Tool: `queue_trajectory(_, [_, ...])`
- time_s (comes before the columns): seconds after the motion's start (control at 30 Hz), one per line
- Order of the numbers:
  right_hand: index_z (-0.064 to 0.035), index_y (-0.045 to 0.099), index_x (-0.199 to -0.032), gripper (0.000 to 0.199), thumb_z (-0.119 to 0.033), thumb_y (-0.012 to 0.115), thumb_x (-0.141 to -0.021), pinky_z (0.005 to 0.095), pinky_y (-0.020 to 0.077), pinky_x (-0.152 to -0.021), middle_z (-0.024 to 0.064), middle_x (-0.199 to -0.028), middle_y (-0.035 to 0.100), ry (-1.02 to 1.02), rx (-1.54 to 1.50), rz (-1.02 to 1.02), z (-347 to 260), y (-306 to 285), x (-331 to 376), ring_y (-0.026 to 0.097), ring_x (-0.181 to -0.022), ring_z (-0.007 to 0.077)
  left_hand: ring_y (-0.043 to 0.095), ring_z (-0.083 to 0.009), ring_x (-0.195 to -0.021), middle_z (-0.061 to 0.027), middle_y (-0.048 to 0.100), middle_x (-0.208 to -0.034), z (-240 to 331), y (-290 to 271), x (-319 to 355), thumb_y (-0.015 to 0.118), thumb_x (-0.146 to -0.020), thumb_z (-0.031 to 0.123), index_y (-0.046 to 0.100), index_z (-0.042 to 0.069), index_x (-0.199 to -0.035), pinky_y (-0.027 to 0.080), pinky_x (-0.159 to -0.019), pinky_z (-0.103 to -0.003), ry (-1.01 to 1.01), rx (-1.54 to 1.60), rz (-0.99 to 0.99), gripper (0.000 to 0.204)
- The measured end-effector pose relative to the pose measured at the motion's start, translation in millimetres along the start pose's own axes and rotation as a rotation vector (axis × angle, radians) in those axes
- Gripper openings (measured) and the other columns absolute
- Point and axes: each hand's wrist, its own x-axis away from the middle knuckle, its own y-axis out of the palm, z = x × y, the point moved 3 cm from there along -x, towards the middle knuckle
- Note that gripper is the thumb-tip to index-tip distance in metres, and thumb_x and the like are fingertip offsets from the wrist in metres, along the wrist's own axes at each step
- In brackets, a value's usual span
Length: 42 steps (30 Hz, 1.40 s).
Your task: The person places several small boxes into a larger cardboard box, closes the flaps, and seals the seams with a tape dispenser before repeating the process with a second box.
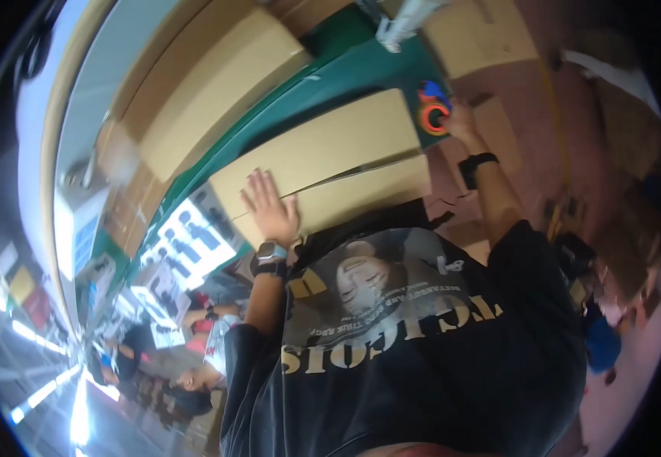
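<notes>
Pressing left hand (271,212) flat, spread, on box (330,145) stretched left to right; gripping tape dispenser (428,109) in right hand (463,122), just beyond right end!

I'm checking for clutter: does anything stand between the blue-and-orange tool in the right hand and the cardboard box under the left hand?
Nothing visible does: the blue-and-orange tool, in the right hand, is beside the right end of the cardboard box. The left hand lies flat toward its left end.
</notes>
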Motion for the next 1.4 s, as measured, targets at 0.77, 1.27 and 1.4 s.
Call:
queue_trajectory(0.77, [-0.0035,0.059,-0.116,0.044,0.000,0.060,-0.072,0.0339,0.0541,-0.085,0.0087,-0.102,0.065,0.259,-1.617,-0.484,-230,-80,-67,0.065,-0.095,0.0211,0.019,-0.0397,-0.153,-0.0233,0.024,-0.164,2,-12,18,0.051,-0.098,0.047,0.035,0.009,-0.156,0.009,-0.123,-0.057,-0.038,0.176,0.214,0.071])
queue_trajectory(1.27, [-0.0028,0.059,-0.117,0.055,-0.001,0.070,-0.063,0.0447,0.0551,-0.082,0.0224,-0.103,0.065,-0.803,-0.399,0.036,-229,-124,113,0.064,-0.096,0.0450,0.035,-0.0457,-0.144,-0.0321,0.033,-0.156,-39,-13,15,0.052,-0.099,0.044,0.035,0.001,-0.153,0.028,-0.117,-0.055,-0.558,-0.170,0.320,0.072])
queue_trajectory(1.4, [-0.0033,0.060,-0.116,0.055,-0.003,0.071,-0.062,0.0445,0.0559,-0.081,0.0214,-0.106,0.066,-0.820,-0.401,0.008,-260,-128,112,0.066,-0.095,0.0434,0.054,-0.0478,-0.125,-0.0341,0.050,-0.140,-74,-12,36,0.056,-0.098,0.040,0.034,-0.007,-0.150,0.045,-0.104,-0.050,-0.892,0.576,0.216,0.073])
